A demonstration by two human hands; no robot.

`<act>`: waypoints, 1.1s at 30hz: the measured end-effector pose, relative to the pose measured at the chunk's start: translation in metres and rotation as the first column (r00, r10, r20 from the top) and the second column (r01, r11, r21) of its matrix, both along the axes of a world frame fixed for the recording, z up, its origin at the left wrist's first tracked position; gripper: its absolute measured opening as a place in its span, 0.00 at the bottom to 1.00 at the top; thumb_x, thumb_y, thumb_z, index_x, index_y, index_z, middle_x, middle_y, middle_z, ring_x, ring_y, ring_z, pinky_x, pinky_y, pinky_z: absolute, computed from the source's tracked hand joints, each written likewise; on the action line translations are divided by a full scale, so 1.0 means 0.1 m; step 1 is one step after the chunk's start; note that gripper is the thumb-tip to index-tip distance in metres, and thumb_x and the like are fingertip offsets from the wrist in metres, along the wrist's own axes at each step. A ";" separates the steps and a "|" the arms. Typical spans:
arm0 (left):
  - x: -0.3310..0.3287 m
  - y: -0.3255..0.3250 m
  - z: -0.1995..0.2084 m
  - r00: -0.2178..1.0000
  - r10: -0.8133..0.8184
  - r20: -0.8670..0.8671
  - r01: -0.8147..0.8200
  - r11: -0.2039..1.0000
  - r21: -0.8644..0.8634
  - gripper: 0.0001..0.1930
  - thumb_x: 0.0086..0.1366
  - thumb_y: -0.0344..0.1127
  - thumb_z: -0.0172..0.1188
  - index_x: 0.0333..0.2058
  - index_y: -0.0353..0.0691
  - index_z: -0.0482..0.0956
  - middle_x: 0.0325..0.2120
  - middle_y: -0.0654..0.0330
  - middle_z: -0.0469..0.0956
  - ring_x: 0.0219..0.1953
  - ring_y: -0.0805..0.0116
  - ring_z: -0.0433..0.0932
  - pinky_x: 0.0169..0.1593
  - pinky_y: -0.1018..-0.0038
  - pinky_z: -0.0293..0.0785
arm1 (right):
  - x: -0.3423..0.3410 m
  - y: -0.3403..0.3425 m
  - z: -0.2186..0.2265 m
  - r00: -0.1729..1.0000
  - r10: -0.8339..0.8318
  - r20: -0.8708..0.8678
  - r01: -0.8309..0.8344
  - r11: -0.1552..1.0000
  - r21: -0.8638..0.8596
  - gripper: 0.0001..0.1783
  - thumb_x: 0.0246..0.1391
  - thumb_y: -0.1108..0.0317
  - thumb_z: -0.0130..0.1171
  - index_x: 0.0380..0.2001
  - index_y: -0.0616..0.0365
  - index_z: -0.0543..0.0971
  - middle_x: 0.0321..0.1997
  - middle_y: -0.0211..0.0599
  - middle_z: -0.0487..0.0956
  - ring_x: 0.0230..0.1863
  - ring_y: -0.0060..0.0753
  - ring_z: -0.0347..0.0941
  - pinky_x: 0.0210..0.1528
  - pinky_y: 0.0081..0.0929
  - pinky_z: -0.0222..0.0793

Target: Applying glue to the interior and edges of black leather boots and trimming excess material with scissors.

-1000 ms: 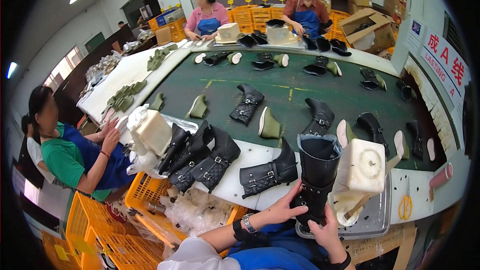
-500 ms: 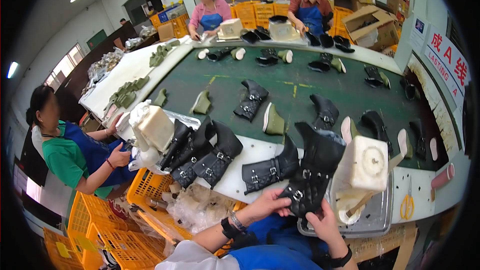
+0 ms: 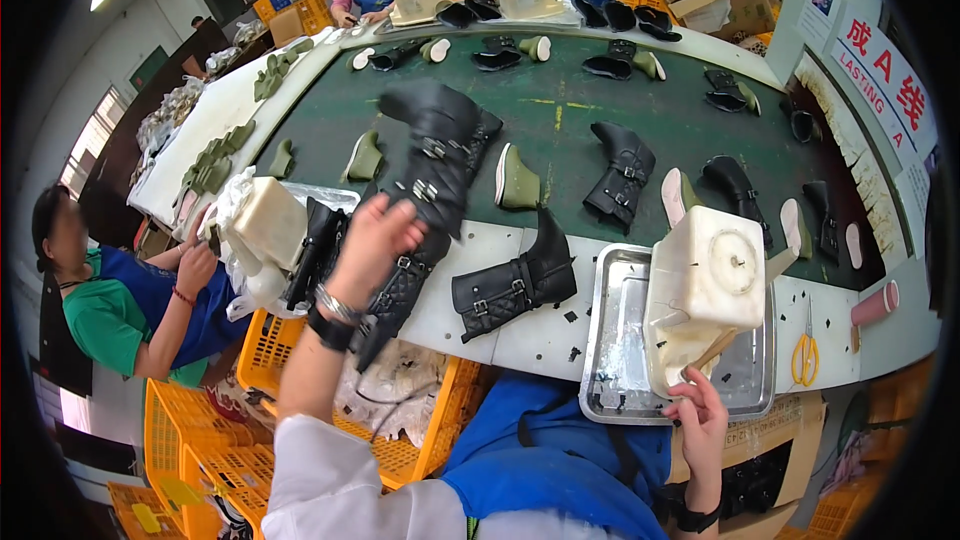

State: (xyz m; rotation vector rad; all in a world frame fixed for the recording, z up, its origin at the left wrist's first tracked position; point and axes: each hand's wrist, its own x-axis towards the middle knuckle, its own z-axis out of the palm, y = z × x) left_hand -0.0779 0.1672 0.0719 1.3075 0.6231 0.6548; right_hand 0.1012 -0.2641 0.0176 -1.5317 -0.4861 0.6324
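Observation:
My left hand (image 3: 375, 245) is raised at the left, its fingers against the shaft of a black buckled boot (image 3: 435, 155). That boot is smeared by motion and covers part of another black boot behind it. Below my left wrist, a black quilted boot (image 3: 400, 290) reaches over the table edge. Another black boot (image 3: 520, 285) lies on the white table edge in front of me. My right hand (image 3: 700, 415) is loosely curled with fingers apart, beside the lower end of a whitish plastic container (image 3: 705, 280). This container stands in a metal tray (image 3: 600, 360).
A green conveyor belt (image 3: 560, 195) carries black boots and olive shoes (image 3: 517, 178). Yellow-handled scissors (image 3: 805, 355) and a pink roll (image 3: 875, 305) lie at the right. Orange crates (image 3: 210, 415) stand low left. A co-worker in green (image 3: 115, 325) works at the left; two others are across the belt.
The boot has moved from in front of me to the upper left with my left hand. My right hand has let go of it and shifted right, beside the container.

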 end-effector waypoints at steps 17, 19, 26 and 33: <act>-0.83 3.38 -0.28 0.804 0.585 -0.110 -0.595 0.793 -0.132 0.13 0.62 0.29 0.49 0.42 0.27 0.64 0.37 0.44 0.72 0.35 0.56 0.76 0.38 0.72 0.78 | -0.28 0.40 -0.16 0.992 0.108 -0.066 -0.120 0.968 -0.220 0.20 0.52 0.77 0.49 0.50 0.65 0.67 0.34 0.39 0.76 0.27 0.23 0.72 0.32 0.18 0.69; -0.84 3.31 -0.29 0.732 0.665 -0.150 -0.682 0.718 -0.140 0.15 0.61 0.31 0.50 0.44 0.27 0.63 0.37 0.43 0.71 0.36 0.56 0.76 0.39 0.71 0.78 | -0.30 0.46 -0.12 0.994 0.094 -0.051 -0.104 0.964 -0.244 0.19 0.53 0.76 0.49 0.50 0.65 0.68 0.33 0.38 0.76 0.27 0.23 0.72 0.32 0.18 0.69; -0.70 2.17 0.10 0.878 0.435 -0.201 -0.424 0.901 0.097 0.20 0.62 0.29 0.47 0.53 0.36 0.60 0.43 0.51 0.73 0.39 0.64 0.75 0.42 0.73 0.74 | -0.29 0.34 -0.09 0.992 0.123 0.008 -0.119 0.971 -0.206 0.18 0.53 0.75 0.50 0.49 0.65 0.68 0.32 0.38 0.77 0.27 0.23 0.72 0.32 0.17 0.69; 0.07 -0.24 0.33 0.930 -0.309 -0.201 0.356 0.892 0.279 0.10 0.64 0.35 0.48 0.36 0.35 0.74 0.31 0.58 0.77 0.36 0.70 0.77 0.41 0.77 0.73 | -0.17 -0.29 -0.25 0.993 -0.005 0.121 0.021 0.991 -0.129 0.16 0.55 0.74 0.48 0.48 0.64 0.70 0.28 0.34 0.75 0.26 0.18 0.69 0.31 0.16 0.67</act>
